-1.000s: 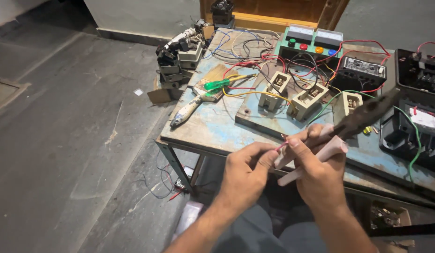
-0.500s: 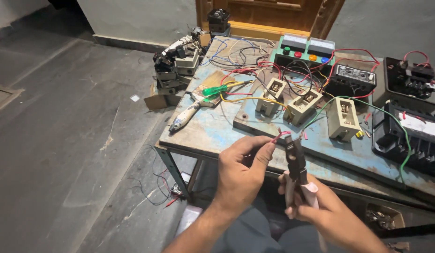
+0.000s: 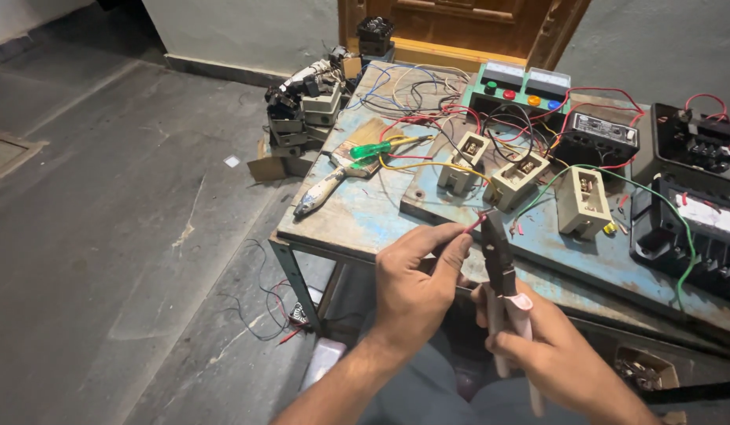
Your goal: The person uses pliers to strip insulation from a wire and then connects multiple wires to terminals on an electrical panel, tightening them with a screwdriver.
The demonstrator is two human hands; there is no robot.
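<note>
Red wire [image 3: 469,227] pinched in my left hand [image 3: 416,279], its tip at the nose of the pliers [image 3: 497,252] my right hand [image 3: 538,346] grips, over the blue table [image 3: 365,212] edge. Stripping looks barely begun. Pale labelled meters [image 3: 526,79] sit at the back.

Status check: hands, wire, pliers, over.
Left hand pinches short red wire. Right hand grips pliers, tip at the wire end. Nothing between them.

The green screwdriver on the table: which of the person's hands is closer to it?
Left. The left hand sits below the green screwdriver; the right hand, gripping pliers, is lower and farther right.
</note>
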